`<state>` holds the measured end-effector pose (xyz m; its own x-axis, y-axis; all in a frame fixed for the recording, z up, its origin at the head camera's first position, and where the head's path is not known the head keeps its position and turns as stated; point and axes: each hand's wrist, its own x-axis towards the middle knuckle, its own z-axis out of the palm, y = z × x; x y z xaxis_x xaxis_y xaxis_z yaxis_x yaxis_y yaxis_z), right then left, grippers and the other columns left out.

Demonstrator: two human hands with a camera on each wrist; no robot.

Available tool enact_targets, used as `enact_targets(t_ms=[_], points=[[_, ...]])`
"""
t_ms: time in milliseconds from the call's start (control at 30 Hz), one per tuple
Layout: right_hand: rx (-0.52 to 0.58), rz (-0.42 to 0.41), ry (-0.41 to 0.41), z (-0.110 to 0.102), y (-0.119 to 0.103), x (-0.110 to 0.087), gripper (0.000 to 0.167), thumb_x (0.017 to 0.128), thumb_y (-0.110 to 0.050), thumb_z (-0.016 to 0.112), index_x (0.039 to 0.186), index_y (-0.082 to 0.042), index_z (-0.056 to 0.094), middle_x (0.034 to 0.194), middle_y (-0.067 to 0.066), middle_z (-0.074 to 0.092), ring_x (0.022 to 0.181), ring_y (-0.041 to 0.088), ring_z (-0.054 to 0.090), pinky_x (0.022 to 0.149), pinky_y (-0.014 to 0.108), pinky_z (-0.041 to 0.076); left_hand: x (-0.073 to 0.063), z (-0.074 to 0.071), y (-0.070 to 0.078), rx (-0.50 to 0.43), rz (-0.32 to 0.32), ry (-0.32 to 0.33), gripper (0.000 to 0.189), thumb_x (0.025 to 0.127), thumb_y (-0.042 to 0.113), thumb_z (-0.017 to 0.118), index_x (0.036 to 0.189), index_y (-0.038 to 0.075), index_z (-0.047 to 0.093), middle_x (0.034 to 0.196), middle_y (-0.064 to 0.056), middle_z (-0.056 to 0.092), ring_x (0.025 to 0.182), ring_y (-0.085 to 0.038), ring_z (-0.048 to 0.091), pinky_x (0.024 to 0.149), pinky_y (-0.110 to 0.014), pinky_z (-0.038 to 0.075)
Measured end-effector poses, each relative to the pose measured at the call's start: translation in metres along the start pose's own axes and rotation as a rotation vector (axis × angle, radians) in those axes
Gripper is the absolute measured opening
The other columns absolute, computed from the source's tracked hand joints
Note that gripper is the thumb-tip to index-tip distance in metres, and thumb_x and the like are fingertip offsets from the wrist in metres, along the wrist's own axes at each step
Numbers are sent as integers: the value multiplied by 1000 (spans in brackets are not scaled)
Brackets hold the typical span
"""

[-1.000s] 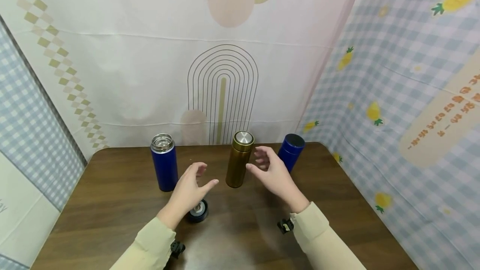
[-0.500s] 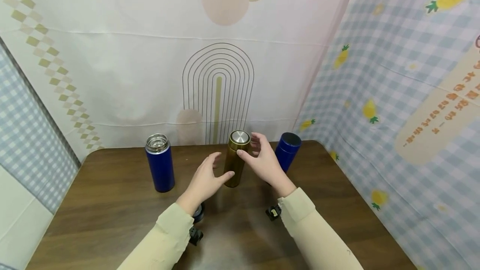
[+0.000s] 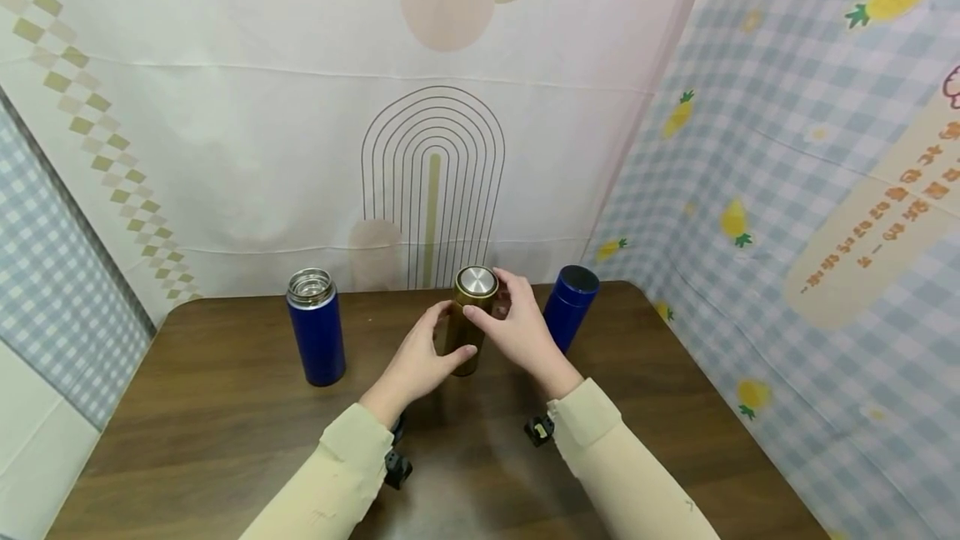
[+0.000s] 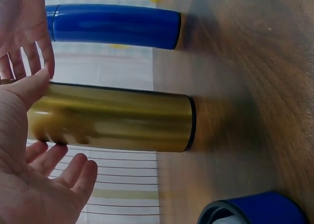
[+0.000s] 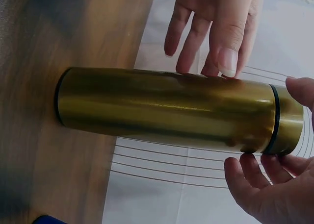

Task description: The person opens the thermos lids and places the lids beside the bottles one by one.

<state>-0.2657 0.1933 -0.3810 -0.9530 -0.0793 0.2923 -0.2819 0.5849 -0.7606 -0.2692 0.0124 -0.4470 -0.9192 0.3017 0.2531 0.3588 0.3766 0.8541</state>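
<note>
A gold thermos bottle [image 5: 167, 104] stands upright on the table between both hands, its steel-topped cap [image 3: 477, 281] in place. My left hand [image 3: 418, 363] holds the bottle's body, thumb on one side and fingertips on the other; its outer fingers stand off the surface. Higher up, my right hand [image 3: 522, 330] grips the cap and the body just under it with thumb and fingertips. On the left stands a blue thermos bottle [image 3: 318, 342] with its steel mouth uncovered. A loose blue lid [image 4: 267, 208] lies on the table, mostly hidden by my left wrist in the head view.
A second blue thermos bottle [image 3: 570, 307], capped, stands close behind my right hand. The wooden table [image 3: 187, 423] ends at a white patterned cloth [image 3: 247, 148] behind, with a checked pineapple cloth [image 3: 780, 157] on the right.
My left hand has moved right, from above the loose lid to the gold bottle's body. My right hand has moved left onto its cap. The view has shifted slightly right.
</note>
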Motion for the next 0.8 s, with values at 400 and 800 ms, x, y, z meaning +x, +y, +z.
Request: enact_targets(t_ms=[400,800], points=[[41,-46,-50,14,4,-15,69,77,-49,78,133,-22,48,120,-2,47,105,10,55,86,28,51,-12,-5,-3,14,20,39,63,84,35,75,136,18,44,133,2,51,122,-17,50,99,-38,43],[56,-169,-5,20,-7,-24,63,79,-44,78,131,-24,51,118,-3,50,108,8,52,94,37,48,-25,-14,-8,86,36,30,68,83,34,77,138,15,44,131,-2,52,119,-18,52,97,-38,45]])
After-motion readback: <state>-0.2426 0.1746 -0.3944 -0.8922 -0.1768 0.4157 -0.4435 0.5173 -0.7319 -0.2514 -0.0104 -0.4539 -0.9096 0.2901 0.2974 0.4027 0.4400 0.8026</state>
